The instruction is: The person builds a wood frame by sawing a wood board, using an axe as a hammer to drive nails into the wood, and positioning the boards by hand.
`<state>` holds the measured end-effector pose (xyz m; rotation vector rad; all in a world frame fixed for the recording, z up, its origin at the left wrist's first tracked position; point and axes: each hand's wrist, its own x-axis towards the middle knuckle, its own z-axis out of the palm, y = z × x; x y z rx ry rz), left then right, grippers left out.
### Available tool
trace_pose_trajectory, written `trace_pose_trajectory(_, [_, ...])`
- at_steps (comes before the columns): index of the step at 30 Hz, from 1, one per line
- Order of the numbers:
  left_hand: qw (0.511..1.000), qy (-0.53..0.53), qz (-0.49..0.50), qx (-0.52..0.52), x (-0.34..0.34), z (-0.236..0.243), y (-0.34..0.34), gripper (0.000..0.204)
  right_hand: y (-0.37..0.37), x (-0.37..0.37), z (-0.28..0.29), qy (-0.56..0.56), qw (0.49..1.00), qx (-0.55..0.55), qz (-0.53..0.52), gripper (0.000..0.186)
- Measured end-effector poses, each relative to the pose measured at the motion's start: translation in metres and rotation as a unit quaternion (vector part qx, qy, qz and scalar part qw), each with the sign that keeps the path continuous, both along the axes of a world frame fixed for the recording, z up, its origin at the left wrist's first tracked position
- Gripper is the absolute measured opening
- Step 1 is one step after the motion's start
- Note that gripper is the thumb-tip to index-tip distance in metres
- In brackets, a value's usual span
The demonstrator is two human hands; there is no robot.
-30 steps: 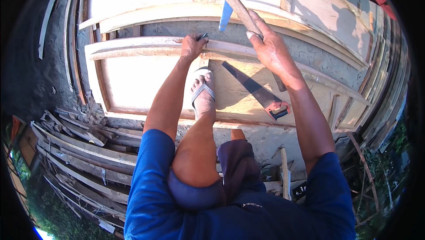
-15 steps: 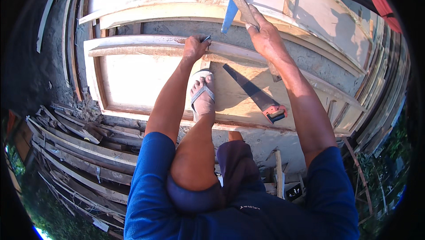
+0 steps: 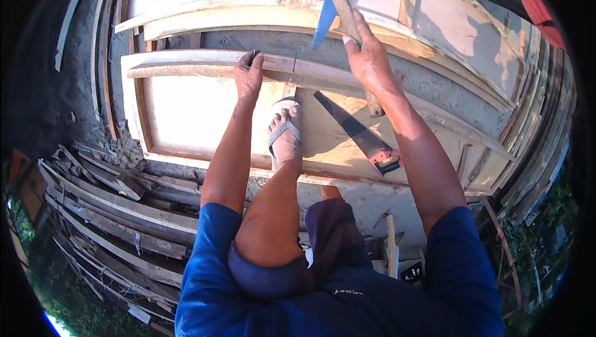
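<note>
My right hand (image 3: 371, 63) is closed round the wooden handle of a hammer (image 3: 343, 8), raised with its metal head up at the far side. My left hand (image 3: 249, 77) rests at the far rail (image 3: 186, 59) of a wooden panel frame. Its fingers are pinched on something small and dark, too hidden to name. A thin nail (image 3: 294, 62) stands up from that rail, right of my left hand and apart from it. My sandalled foot (image 3: 285, 132) presses on the panel (image 3: 192, 110). A handsaw (image 3: 357, 129) with a red and black handle lies right of the foot.
Beyond lies a second framed panel (image 3: 230, 15), with a blue saw blade (image 3: 324, 23) at its near edge. Stacked lumber (image 3: 124, 213) fills the lower left, and more long boards (image 3: 543, 107) lie at the right. Dark and red cloth (image 3: 537, 4) shows at the top right.
My left hand has moved left along the rail, away from the nail, which now stands exposed there. The hammer and right hand have shifted slightly right.
</note>
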<state>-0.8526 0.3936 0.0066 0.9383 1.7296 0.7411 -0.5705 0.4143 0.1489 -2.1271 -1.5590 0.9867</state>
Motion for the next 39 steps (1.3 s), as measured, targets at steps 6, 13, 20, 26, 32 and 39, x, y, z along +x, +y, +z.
trace_pose_trajectory(6, [0.989,0.001,0.146,-0.019,-0.037,0.030,-0.055,0.038,0.002,0.011,0.032,0.053,0.962,-0.258,0.073,0.063])
trace_pose_trajectory(13, [0.977,-0.031,0.183,-0.104,-0.037,0.029,-0.114,0.032,-0.011,-0.002,0.002,0.027,0.991,0.107,-0.072,0.066])
trace_pose_trajectory(20, [0.966,-0.050,0.220,-0.127,-0.053,0.016,-0.155,0.033,-0.009,0.023,0.006,0.014,0.990,-0.099,0.099,0.063])
trace_pose_trajectory(26, [0.960,-0.041,0.229,-0.158,-0.052,0.012,-0.167,0.032,-0.042,-0.003,-0.016,0.019,0.995,-0.046,0.092,0.067])
trace_pose_trajectory(32, [0.960,-0.038,0.226,-0.158,-0.062,0.011,-0.184,0.034,-0.010,0.008,0.031,0.020,0.988,-0.121,0.097,0.060])
trace_pose_trajectory(39, [0.959,-0.059,0.230,-0.157,-0.052,0.005,-0.189,0.033,-0.050,-0.013,-0.008,0.005,0.984,-0.136,0.118,0.065])
